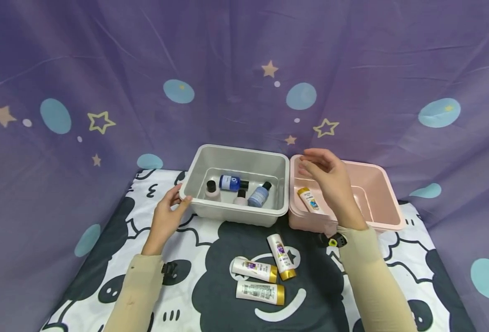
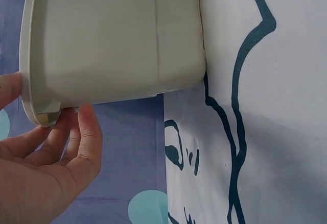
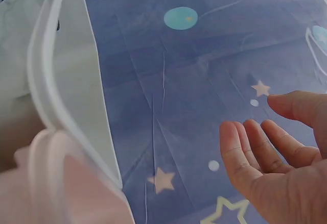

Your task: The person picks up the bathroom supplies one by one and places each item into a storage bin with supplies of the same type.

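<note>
Biggest first: a purple, star-printed fabric backdrop [image 1: 228, 46] hangs behind a black-and-white cartoon-print cloth [image 1: 228, 318], and on that cloth sits a light grey rectangular plastic bin [image 1: 232, 213], which I'll use as the landmark. Just beside it on the right is a pale pink rectangular plastic bin [image 1: 379, 198]. The left hand [image 1: 167, 219] grips the grey bin's near left corner by the rim; the right hand [image 1: 331, 180] hovers over the pink one, fingers loosely bent, nothing in them. I'd call it a bit past halfway: one slim white plastic tube with a gold cap [image 1: 309, 200] is in the pink bin, while three matching tubes [image 1: 254, 269] lie on the cloth in front of the grey bin, so those look like what's left. Inside the grey bin, four small black-capped bottles [image 1: 230, 183] (one deep blue, one light blue, two pale) seem sorted already. Only the head view shows the tubes and really makes out the bottles, though. The left wrist view instead gives you fingertips [image 2: 88, 113] tucked under the grey bin's rim, and the right wrist view shows a clear gap between thumb and fingers.
</note>
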Action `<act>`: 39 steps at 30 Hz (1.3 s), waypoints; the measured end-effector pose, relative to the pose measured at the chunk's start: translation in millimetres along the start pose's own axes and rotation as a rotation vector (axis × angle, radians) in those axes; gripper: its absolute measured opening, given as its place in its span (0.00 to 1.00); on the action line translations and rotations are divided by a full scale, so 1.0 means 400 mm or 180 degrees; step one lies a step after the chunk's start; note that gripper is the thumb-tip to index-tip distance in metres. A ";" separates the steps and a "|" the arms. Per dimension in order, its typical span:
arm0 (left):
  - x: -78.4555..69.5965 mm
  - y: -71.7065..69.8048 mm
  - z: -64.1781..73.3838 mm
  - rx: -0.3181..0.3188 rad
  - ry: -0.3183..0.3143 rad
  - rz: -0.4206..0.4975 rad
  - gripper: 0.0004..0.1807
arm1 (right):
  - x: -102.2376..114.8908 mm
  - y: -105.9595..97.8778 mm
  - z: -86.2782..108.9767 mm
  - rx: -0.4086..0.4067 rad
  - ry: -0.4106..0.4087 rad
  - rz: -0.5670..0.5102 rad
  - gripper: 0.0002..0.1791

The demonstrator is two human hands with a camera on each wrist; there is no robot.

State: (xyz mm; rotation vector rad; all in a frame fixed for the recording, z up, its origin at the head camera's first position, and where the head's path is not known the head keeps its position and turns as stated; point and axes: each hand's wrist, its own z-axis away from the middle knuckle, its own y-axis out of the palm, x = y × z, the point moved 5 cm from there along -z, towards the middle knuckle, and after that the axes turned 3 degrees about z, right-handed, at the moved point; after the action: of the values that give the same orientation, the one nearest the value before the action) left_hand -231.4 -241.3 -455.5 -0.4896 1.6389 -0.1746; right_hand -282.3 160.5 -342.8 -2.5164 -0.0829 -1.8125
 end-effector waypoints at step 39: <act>0.004 0.012 0.006 -0.0079 -0.0002 0.0103 0.35 | -0.066 -0.300 0.334 -0.1235 0.0191 0.1411 0.14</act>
State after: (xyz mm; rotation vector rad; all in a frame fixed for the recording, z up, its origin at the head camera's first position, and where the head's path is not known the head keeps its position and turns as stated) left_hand -230.3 -237.5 -459.1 -0.4817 1.6492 -0.1301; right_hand -172.3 288.1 -410.2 -2.4249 0.8331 -1.8425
